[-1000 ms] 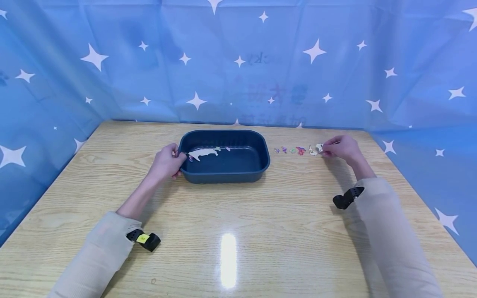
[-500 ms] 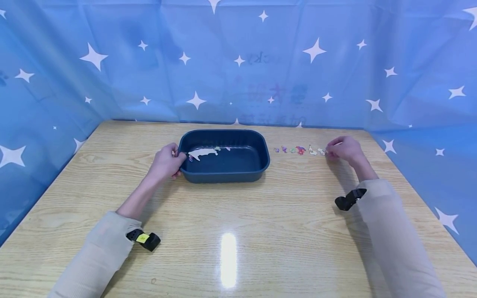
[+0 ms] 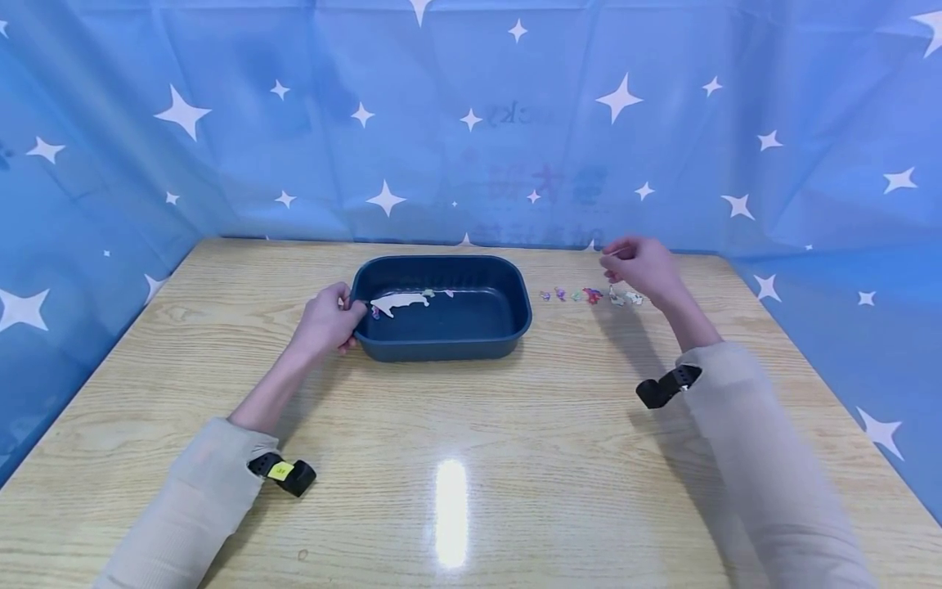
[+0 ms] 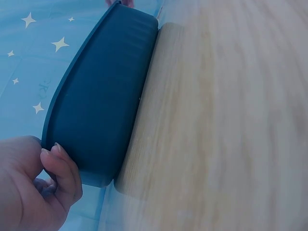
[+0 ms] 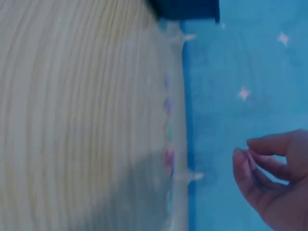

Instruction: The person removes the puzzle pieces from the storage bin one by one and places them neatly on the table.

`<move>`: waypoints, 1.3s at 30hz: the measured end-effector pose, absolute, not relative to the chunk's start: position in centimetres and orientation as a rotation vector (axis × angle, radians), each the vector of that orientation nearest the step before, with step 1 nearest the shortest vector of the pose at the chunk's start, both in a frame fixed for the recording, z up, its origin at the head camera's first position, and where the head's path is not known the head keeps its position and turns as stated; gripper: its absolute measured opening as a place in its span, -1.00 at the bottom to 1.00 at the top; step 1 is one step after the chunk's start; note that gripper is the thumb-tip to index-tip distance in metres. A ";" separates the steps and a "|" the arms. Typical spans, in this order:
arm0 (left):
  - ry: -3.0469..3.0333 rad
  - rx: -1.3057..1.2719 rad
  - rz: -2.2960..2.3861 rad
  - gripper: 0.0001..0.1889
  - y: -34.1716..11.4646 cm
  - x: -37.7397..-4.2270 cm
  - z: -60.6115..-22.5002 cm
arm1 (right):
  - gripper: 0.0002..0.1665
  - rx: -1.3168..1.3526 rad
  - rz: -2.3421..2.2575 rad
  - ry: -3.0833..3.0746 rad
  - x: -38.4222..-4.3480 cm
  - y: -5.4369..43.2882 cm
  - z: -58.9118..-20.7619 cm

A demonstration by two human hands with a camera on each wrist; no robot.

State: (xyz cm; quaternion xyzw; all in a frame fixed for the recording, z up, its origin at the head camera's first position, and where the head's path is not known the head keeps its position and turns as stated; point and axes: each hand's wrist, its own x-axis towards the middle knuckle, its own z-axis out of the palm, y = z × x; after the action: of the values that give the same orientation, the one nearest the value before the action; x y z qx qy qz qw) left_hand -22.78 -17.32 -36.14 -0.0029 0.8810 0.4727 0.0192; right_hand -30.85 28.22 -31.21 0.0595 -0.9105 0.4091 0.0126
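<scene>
In the head view my left hand [image 3: 333, 319] grips the left end of a dark blue rectangular plastic basin [image 3: 445, 352]. The left wrist view shows fingers curled at the basin's rim [image 4: 67, 86]. Inside lie a long white flat piece [image 3: 398, 302] and a few small coloured bits. My right hand [image 3: 642, 263] is in the air above the right end of a row of small flat cutouts, with thumb and fingers loosely bent and no object visible between them. Among the row are a red cutout [image 3: 592, 295], a green one [image 3: 577, 297] and two whitish ones, including the rightmost [image 3: 634, 298].
Everything stands on a light wood-grain table [image 3: 353, 442]. A blue curtain with white stars [image 3: 441, 147] hangs behind the table and at both sides. Each sleeve cuff has a black wrist camera [image 3: 668, 386].
My right hand has let go of the rightmost whitish cutout, first drawing slightly right, then rising and moving left over the row. My left hand and the basin stay put.
</scene>
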 end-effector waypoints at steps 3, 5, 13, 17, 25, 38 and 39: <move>2.734 -0.010 1.470 -0.82 -17.3 -22.8 -36.2 | -0.64 0.247 1.302 -2.809 -30.8 26.5 -30.7; 2.736 -0.008 1.469 -0.82 -17.3 -22.8 -36.2 | -0.65 0.289 1.313 -2.791 -30.9 25.3 -30.4; 2.734 -0.002 1.475 -0.82 -17.4 -22.8 -36.2 | -0.72 0.446 1.365 -2.741 -30.9 20.1 -29.8; 2.734 -0.003 1.473 -0.82 -17.5 -22.8 -36.2 | -0.72 0.529 1.403 -2.735 -30.9 17.4 -29.8; 2.726 -0.013 1.474 -0.82 -17.6 -22.8 -36.3 | -0.71 0.661 1.423 -2.817 -31.3 12.5 -30.9; 2.732 -0.010 1.481 -0.83 -17.3 -22.8 -36.1 | -0.72 0.594 1.385 -2.997 -32.3 8.0 -33.4; 2.731 -0.012 1.482 -0.83 -17.3 -22.8 -36.1 | -0.73 0.583 1.357 -3.019 -32.3 7.8 -33.5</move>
State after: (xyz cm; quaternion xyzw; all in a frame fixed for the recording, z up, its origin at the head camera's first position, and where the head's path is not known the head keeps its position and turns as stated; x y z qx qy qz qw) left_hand -22.78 -17.33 -36.11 -0.0040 0.8787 0.4771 0.0172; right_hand -32.34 7.80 -33.51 0.1724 -0.8928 0.4014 -0.1097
